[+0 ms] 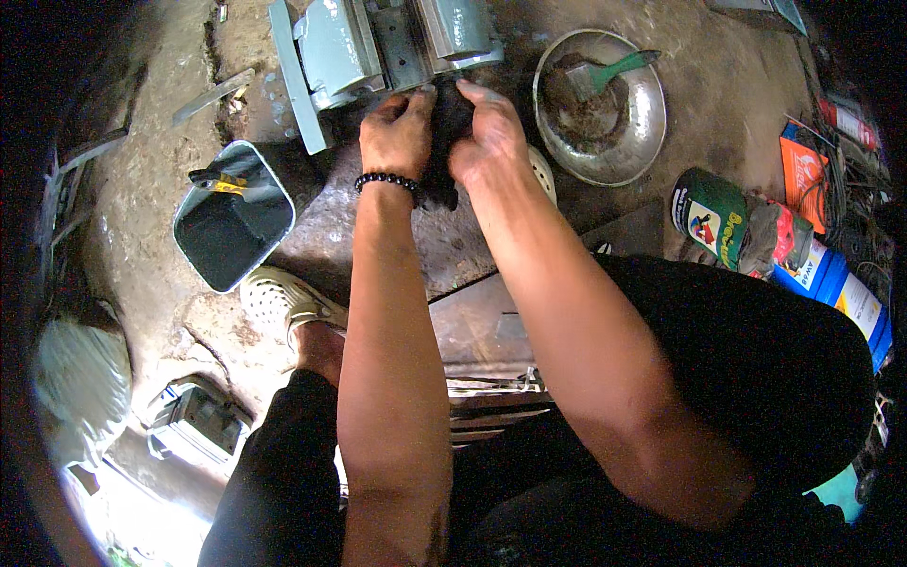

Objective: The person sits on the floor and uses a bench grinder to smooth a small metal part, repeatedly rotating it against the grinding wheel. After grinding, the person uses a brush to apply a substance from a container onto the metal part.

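At the top of the head view stands a blue-grey painted metal part point(340, 52) with two rounded sides and a bare, dark channel between them. My left hand point(395, 132), with a black bead bracelet at the wrist, is at its near edge, fingers curled and thumb pressed in; whatever lies in them is hidden. Just right of it, my right hand point(491, 132) reaches toward the same edge, one finger stretched out and the thumb apart from it. No held object shows there.
A round metal bowl point(652, 142) with dark residue holds a green-handled brush point(619, 68). To the left stands a squarish pail point(283, 222) of dark contents, a paintbrush point(222, 182) across it. My clog point(274, 295) is below. A green can point(709, 213) and blue container point(846, 293) lie right.
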A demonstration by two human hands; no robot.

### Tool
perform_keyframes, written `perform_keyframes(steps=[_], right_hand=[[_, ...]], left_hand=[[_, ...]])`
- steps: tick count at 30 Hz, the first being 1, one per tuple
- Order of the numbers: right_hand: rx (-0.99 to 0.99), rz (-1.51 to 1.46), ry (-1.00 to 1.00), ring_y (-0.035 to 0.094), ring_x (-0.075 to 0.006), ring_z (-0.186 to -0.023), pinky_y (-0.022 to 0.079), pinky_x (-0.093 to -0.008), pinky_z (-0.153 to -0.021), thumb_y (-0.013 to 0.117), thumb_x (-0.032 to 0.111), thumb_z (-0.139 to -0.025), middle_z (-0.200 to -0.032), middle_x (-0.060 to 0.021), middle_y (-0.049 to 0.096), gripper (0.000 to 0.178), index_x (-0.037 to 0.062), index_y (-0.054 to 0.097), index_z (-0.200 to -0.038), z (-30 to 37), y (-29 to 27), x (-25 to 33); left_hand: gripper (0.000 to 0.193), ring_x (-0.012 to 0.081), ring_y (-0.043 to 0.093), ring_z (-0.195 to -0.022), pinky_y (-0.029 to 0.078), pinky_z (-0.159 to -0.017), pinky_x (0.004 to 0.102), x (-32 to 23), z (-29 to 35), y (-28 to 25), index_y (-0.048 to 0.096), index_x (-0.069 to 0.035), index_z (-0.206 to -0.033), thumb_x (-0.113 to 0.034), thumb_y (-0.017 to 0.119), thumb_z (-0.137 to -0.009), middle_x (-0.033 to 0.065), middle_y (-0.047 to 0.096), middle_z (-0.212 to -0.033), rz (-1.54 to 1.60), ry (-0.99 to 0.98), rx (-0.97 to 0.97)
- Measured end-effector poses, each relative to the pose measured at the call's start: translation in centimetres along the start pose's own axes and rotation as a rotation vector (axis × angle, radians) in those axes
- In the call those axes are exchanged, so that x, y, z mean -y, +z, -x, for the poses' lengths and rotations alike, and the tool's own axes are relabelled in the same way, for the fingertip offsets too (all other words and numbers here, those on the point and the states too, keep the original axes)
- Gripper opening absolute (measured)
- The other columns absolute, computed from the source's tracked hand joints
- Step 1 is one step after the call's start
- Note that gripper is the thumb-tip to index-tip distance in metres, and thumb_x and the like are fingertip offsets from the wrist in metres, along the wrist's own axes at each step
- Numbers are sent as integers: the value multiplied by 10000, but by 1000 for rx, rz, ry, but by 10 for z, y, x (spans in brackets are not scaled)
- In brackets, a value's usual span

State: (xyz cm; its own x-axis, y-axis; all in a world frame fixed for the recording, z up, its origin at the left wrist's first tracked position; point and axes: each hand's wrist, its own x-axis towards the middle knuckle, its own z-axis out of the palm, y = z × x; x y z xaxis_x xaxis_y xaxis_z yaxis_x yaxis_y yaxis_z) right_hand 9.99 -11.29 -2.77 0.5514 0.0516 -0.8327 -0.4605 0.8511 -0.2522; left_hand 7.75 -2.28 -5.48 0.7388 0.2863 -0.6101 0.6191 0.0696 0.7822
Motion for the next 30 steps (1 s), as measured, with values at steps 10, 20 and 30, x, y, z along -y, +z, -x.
perform_keyframes(steps=[10, 20, 30], right_hand=[[-104, 44, 24, 658, -289, -875, 513, -428, -877, 544, 144, -878, -988, -122, 696, 168, 55, 673, -938, -4, -10, -7], [-217, 35, -27, 659, -286, -871, 517, -428, -872, 570, 140, -844, -961, -123, 697, 142, 62, 673, -904, -4, 2, -4], [-143, -8, 22, 639, -272, -906, 480, -416, -926, 580, 97, -856, -992, -108, 686, 133, 76, 648, -969, 1, 9, 2]], left_hand=[[432, 234, 654, -931, 472, -857, 320, 14, 0, -3, 692, 23, -1015, -361, 681, -816, 182, 702, -976, -24, -58, -9], [370, 155, 608, -838, 484, -770, 284, -3, 6, -2, 663, 24, -1068, -288, 640, -871, 70, 684, -958, -54, -39, 19], [401, 191, 640, -902, 469, -845, 302, -3, -5, -2, 686, 32, -1021, -318, 681, -825, 160, 705, -969, -67, 9, -39]])
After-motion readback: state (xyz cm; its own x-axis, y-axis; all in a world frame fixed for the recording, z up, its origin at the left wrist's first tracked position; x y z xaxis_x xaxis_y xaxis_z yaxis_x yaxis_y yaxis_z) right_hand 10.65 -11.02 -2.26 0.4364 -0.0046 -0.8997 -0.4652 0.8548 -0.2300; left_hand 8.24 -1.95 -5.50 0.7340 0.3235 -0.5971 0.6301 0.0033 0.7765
